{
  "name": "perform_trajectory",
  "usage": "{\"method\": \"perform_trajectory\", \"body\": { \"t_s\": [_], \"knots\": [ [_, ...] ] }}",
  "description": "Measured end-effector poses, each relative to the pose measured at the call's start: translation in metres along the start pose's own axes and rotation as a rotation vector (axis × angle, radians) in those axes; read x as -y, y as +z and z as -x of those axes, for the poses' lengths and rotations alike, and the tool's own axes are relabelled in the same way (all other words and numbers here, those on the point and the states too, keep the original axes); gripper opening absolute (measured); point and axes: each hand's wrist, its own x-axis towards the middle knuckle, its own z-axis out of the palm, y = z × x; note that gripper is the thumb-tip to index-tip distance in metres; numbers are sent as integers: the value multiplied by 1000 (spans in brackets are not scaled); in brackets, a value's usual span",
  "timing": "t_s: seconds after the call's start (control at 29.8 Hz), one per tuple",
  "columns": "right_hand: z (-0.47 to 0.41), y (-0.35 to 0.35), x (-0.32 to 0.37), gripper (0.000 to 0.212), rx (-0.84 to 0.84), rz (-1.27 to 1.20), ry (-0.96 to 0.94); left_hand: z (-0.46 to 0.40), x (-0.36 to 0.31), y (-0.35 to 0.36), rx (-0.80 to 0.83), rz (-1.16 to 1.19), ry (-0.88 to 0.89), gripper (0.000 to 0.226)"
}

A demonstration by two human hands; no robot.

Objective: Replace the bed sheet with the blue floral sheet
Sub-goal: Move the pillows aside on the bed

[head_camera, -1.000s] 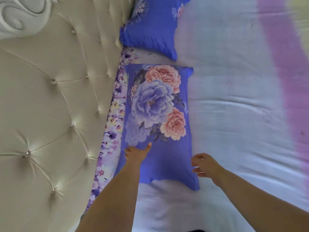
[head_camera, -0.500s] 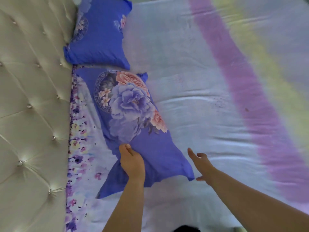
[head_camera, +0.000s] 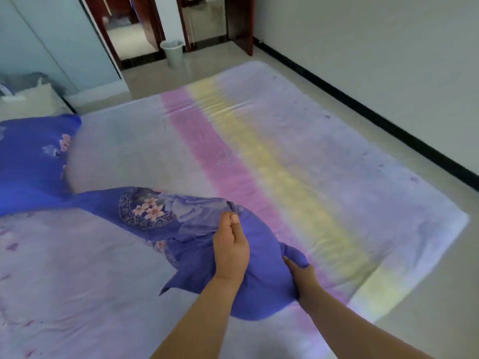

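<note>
At the far left, a second blue pillow (head_camera: 33, 154) lies on the bed, its left side cut off by the edge of view, with a cream cushion-like shape (head_camera: 33, 102) beyond it that is too blurred to make out properly. Below that, the near-left part of the bed is covered by a pale sheet with faint purple flowers (head_camera: 64, 268).

Next comes the blue floral pillow (head_camera: 186, 224), lifted and sagging, its far corner trailing back towards the other pillow. The left hand (head_camera: 230, 247) grips it from above: the fingers are curled tight into a bunched fold of the cover, thumb laid alongside, so this grip is closed on the fabric. Just to the right, the right hand (head_camera: 300, 275) holds the pillow's lower right end, fingers tucked under and into the cloth; most of them are hidden by the fabric, but the grip is plainly closed on the pillow too. The pillow hangs between and below the two hands, above the bed.

Further right, the striped sheet (head_camera: 337, 177) with its pink and yellow bands spreads flat to the bed's far corner. Beyond it are bare floor (head_camera: 324, 99), a wall, and a pale waste bin (head_camera: 173, 51) by the doorway.
</note>
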Motion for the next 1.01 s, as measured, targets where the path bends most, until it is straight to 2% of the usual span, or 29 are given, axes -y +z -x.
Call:
{"method": "perform_trajectory", "body": {
  "t_s": [0.07, 0.1, 0.3, 0.37, 0.4, 0.5, 0.67, 0.8, 1.01],
  "knots": [
    [-12, -55, 51, 31, -143, -62, -80, -7, -41, 63, 46, 27, 67, 30],
    [-17, -78, 75, 30, -206, -80, -118, -12, -60, 90, 57, 27, 94, 29],
    [-51, -167, 172, 56, -519, -167, -368, -58, -130, 206, 65, -23, 198, 24],
    [-63, -182, 189, 69, -554, -93, -377, -78, -131, 232, 135, -197, 216, 17],
    [-71, -187, 192, 77, -542, -33, -322, -88, -125, 242, 177, -316, 226, 14],
    [-98, -190, 184, 84, -332, 216, -164, -99, -92, 254, 302, -507, 127, 23],
    [-116, -143, 162, 52, 63, 562, -92, -85, -28, 214, 322, -663, -105, 19],
    [-110, -61, 134, 29, 272, 728, -140, -79, 15, 143, 289, -713, -290, 20],
    [-66, 87, 82, 20, 550, 922, -177, -70, 78, 3, 159, -714, -488, 22]
  ]
}}
